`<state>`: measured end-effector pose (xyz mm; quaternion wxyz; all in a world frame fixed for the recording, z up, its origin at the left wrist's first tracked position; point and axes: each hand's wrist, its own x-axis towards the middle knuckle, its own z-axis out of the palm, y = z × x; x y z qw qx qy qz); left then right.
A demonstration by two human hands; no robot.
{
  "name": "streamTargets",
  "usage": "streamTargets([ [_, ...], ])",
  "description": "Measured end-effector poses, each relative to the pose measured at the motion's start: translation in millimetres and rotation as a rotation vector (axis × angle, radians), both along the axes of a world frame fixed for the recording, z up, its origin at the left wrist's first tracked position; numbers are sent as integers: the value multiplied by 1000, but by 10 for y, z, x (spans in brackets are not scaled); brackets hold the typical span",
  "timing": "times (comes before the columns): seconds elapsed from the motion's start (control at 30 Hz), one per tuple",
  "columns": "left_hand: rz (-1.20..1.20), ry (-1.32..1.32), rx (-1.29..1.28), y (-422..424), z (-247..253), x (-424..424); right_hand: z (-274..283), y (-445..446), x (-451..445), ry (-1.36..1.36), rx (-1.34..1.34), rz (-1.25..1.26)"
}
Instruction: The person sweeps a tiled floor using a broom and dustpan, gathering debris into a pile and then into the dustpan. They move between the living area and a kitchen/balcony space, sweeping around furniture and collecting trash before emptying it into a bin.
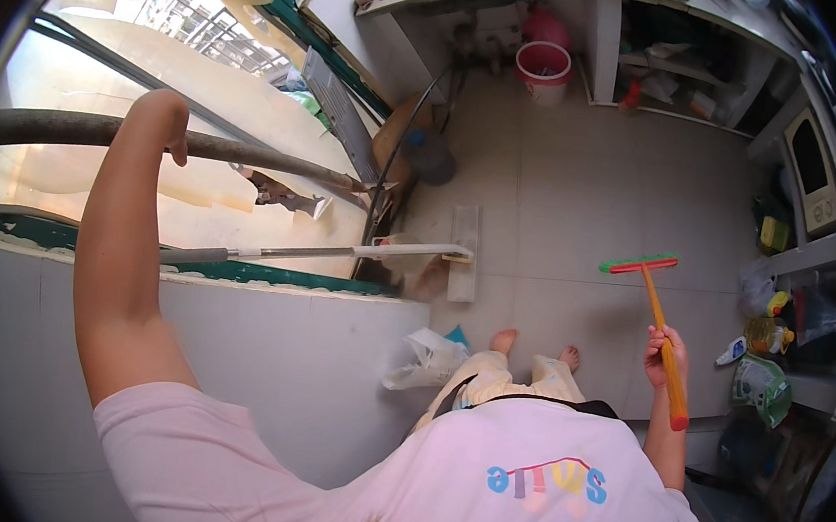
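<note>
My left hand [158,119] is raised at the left, bent over a thick grey-brown pole [270,156]. Its fingers are mostly hidden behind the wrist and the pole. On the right, my right hand [665,357] grips the orange handle of a T-shaped cleaning brush [655,297]. The brush has a red head with a green edge and is held above the tiled floor, head pointing away from me. Below the pole, a flat mop [314,252] with a metal shaft slants across the window ledge, its pale rectangular head [462,280] at the floor side.
Peeling film [180,83] covers parts of the window. A red-and-white bucket [544,71] stands below the counter. A dark water jug [429,157] sits near the corner. Shelves with an oil bottle [766,335] and a microwave [813,172] line the right. A plastic bag [428,362] lies beside my legs.
</note>
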<state>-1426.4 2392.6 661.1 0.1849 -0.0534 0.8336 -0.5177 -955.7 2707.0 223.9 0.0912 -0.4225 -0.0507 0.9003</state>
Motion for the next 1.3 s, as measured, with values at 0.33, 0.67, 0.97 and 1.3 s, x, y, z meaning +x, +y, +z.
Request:
streamTargets([
  [0.33, -267, 140, -132, 304, 61, 625, -14, 500, 157, 197, 14, 57],
  [0.67, -331, 22, -90, 57, -446, 467, 0, 487, 378, 63, 53, 83],
  [0.97, -117, -63, 72, 46, -435, 355, -237, 324, 289, -58, -13, 80],
  [1.3, 154, -6, 222, 321, -184, 86, -145, 203, 74, -30, 25, 134],
])
